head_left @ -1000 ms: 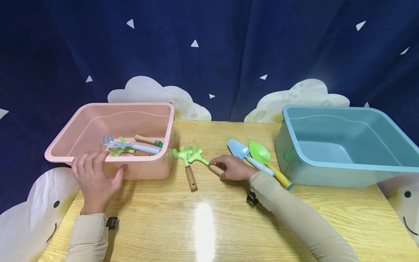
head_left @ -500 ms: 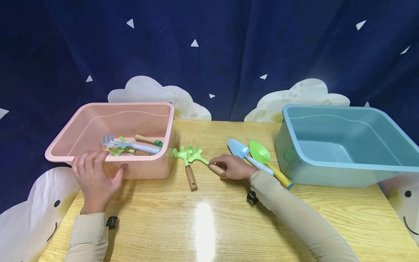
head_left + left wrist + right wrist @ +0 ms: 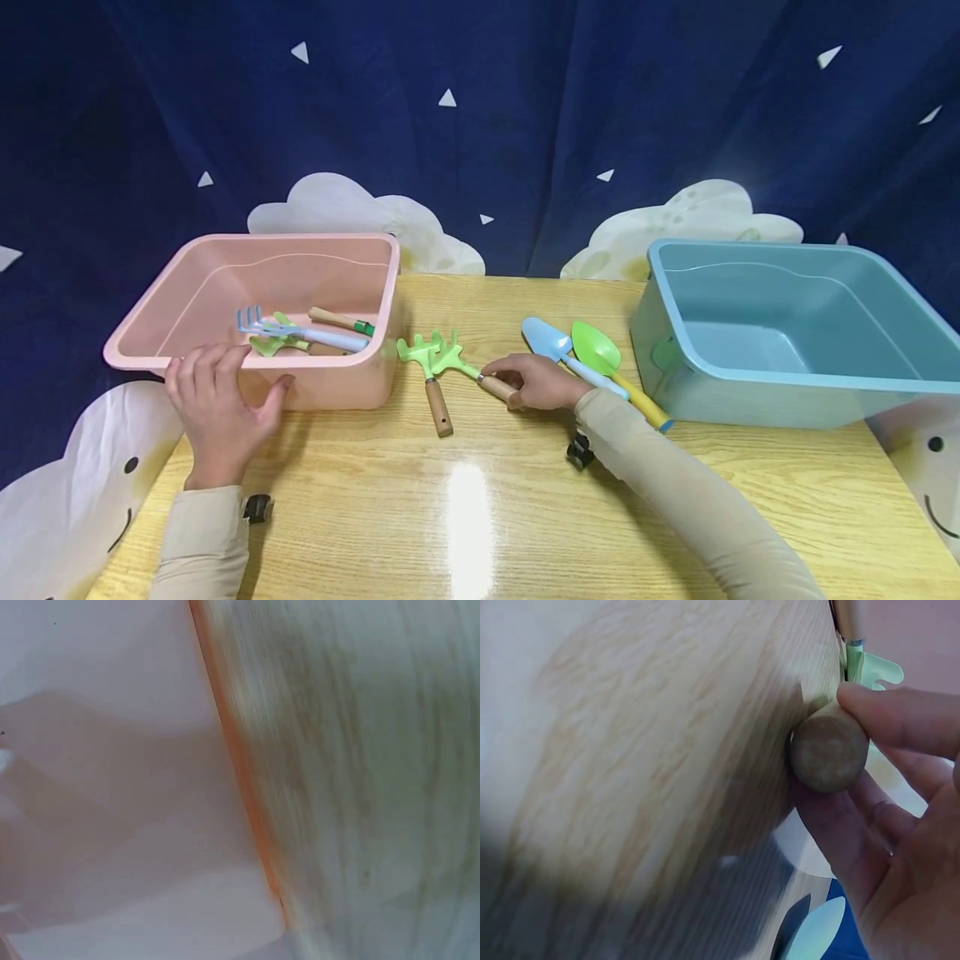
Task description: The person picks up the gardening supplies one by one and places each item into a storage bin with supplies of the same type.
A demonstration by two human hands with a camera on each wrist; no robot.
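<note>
Right hand [image 3: 546, 382] pinches a green rake [image 3: 469, 370] by its wooden handle [image 3: 496, 387], tines [image 3: 450, 357] lying left of the hand.

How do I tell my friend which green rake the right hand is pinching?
Look at the wooden table, between the pink tub and the blue tub. Near the pink tub, find the green rake whose wooden handle slants away from that tub. The right hand pinches that handle, while the other green rake, nearer the pink tub, has no hand on it.
</note>
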